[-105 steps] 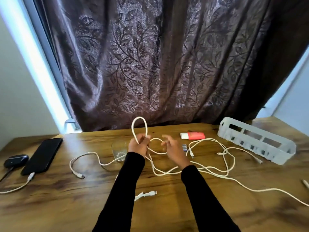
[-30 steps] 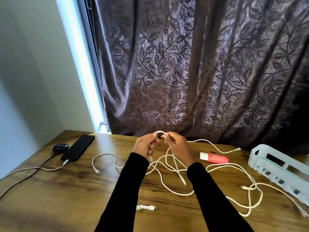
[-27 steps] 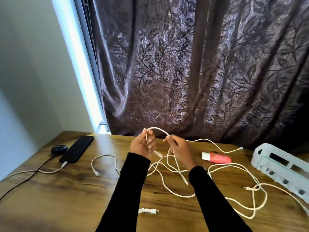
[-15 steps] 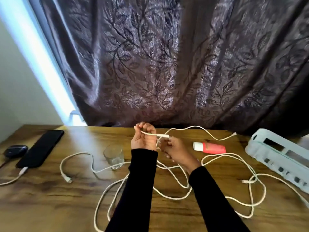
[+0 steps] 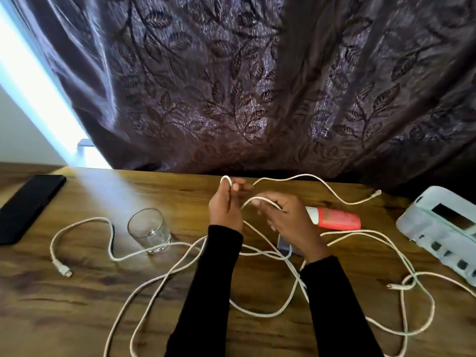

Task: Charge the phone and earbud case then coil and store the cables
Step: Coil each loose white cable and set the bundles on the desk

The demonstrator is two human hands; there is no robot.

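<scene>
Two hands in black sleeves work a white cable (image 5: 296, 177) above a wooden table (image 5: 85, 305), seen from the single head view. The cable's held stretch runs roughly left to right: it bends in a small loop at the left hand (image 5: 225, 206), arcs rightward along the table's far edge, and ends in a plug (image 5: 376, 194) pointing right, toward a white slotted basket (image 5: 438, 228). More white cables (image 5: 159, 279) sprawl in loose loops across the table near the person. A black phone (image 5: 28, 204) lies at the far left, its long axis running diagonally away. A clear glass (image 5: 149, 229) stands upright left of the hands; a red and white tube (image 5: 334, 218) lies flat just right of them. A dark leaf-patterned curtain (image 5: 257, 86) hangs behind the table, with bright daylight at its left edge. The left hand's fingers curl around the cable loop, gripping it. The right hand (image 5: 288, 217) pinches another strand of the same cable between thumb and curled fingers
</scene>
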